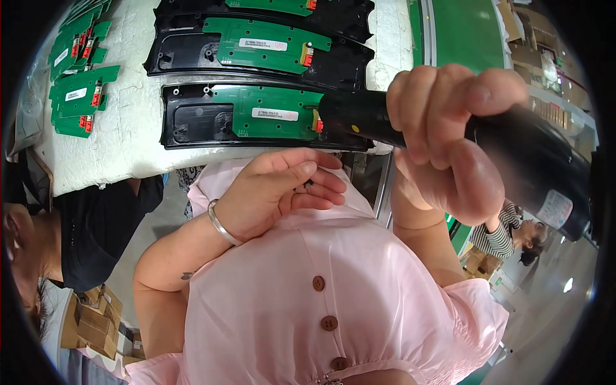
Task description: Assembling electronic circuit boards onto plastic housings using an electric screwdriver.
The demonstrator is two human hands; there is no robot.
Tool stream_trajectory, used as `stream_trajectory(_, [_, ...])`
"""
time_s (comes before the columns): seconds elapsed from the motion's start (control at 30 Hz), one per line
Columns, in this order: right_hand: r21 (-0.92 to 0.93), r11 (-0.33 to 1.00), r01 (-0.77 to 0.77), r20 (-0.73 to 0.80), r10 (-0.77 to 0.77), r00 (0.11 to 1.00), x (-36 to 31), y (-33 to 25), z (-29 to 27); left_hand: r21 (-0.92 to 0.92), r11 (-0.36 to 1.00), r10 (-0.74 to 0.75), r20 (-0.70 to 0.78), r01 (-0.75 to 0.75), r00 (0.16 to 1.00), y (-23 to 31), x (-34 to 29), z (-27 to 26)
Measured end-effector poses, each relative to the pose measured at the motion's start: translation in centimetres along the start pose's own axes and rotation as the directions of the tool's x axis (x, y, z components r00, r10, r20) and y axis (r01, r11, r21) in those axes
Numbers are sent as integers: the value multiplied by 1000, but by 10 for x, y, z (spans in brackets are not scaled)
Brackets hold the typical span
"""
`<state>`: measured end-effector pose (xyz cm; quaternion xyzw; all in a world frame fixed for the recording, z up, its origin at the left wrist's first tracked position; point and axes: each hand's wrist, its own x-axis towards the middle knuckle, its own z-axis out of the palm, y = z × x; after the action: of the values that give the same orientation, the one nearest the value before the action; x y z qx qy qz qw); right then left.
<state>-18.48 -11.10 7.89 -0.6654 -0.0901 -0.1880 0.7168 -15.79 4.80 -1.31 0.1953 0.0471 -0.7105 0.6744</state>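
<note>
My right hand point(449, 122) is wrapped around a black electric screwdriver point(526, 144), held nearly level. Its front end lies over the right end of the nearest black plastic panel point(199, 122), beside the red connector point(318, 122); the tip cannot be made out. A green circuit board point(269, 96) with a white label sits in that panel. Just in front of the table edge, my left hand point(276, 186) is turned palm up with fingers loosely curled. It cradles a few tiny black screws point(307, 185), partly hidden by the fingers.
Behind the nearest panel lie more black panels point(186, 54) with boards in them. Loose green boards point(70, 102) are at the left on the white padded table point(128, 128). One person in black point(102, 224) is at the left, another in stripes point(494, 237) at the right. Cardboard boxes point(96, 321) stand lower left.
</note>
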Motion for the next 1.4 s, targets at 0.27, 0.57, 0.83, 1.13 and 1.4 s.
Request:
stream_trajectory(0.27, [-56,998,-23,100,28,995,9,6,0,-30,993,116,-70,-118,991,-1,10,-8])
stream_trajectory(0.57, [-105,994,-5,197,26,980,25,14,4,-91,977,192,-41,-195,981,-4,20,-16])
stream_trajectory(0.83, [-105,992,-66,165,82,983,25,17,12,-100,980,166,-61,-172,984,1,21,-17])
stream_trajectory(1.13, [204,952,230,195,-270,943,26,-13,12,168,982,94,-13,-90,995,16,2,3])
stream_trajectory(1.4, [635,738,228,302,-509,806,36,-38,47,56,985,170,-108,-165,980,18,-4,11])
